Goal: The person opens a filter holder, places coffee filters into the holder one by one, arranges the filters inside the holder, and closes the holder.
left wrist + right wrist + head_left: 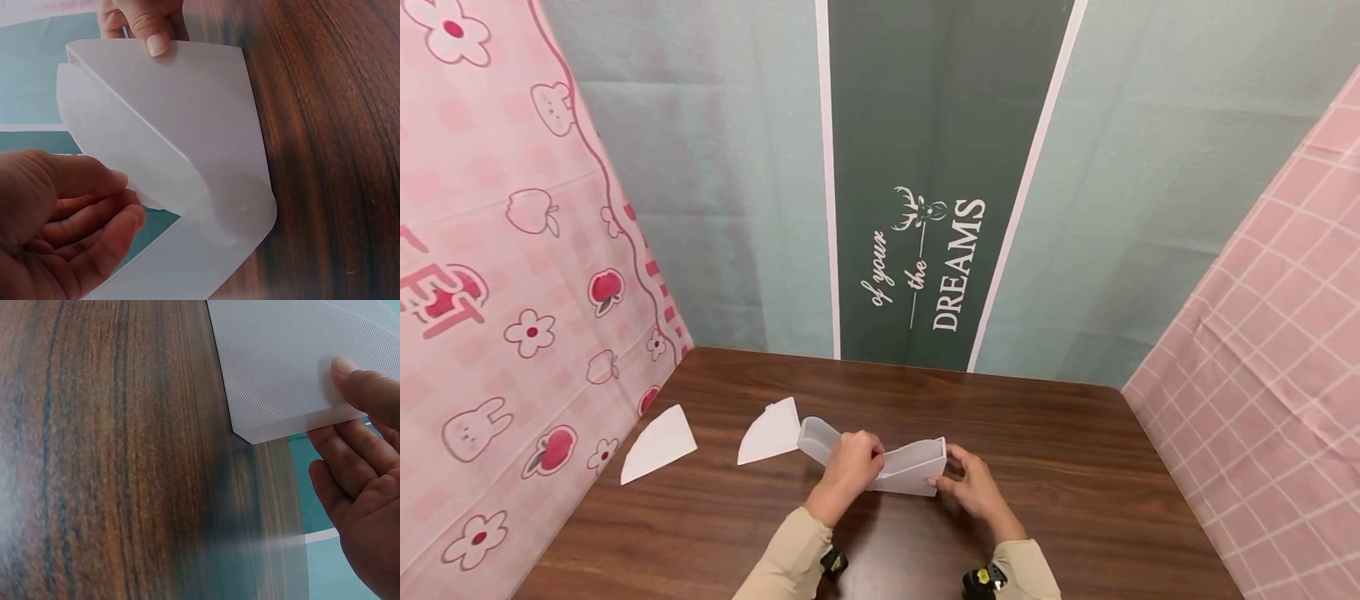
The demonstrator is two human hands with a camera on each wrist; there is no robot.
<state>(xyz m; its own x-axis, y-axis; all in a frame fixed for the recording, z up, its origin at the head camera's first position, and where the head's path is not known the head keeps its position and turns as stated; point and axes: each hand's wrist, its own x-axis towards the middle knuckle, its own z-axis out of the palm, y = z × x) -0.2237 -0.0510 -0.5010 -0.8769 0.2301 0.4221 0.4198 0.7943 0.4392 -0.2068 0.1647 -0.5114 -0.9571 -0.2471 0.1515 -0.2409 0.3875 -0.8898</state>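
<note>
A white ribbed filter-paper case (pixel 910 482) stands on the table with its translucent lid (pixel 818 437) swung out to the left. White fan-shaped filter papers (pixel 125 140) sit inside, their edge showing above the case's slanted wall. My left hand (pixel 853 462) pinches the edge of the papers between thumb and forefinger, over the opening. With its thumb on the ribbed side and fingers behind, my right hand (pixel 973 483) grips the case's right end. In the right wrist view the thumb (pixel 359 384) presses flat on that side. How many papers are inside, I cannot tell.
Two fan-shaped white filter papers lie on the dark wooden table (pixel 1097 500): one filter paper (pixel 771 429) near the lid, another filter paper (pixel 662 443) farther left. A green curtain (pixel 940 125) hangs behind, with pink cloths at both sides.
</note>
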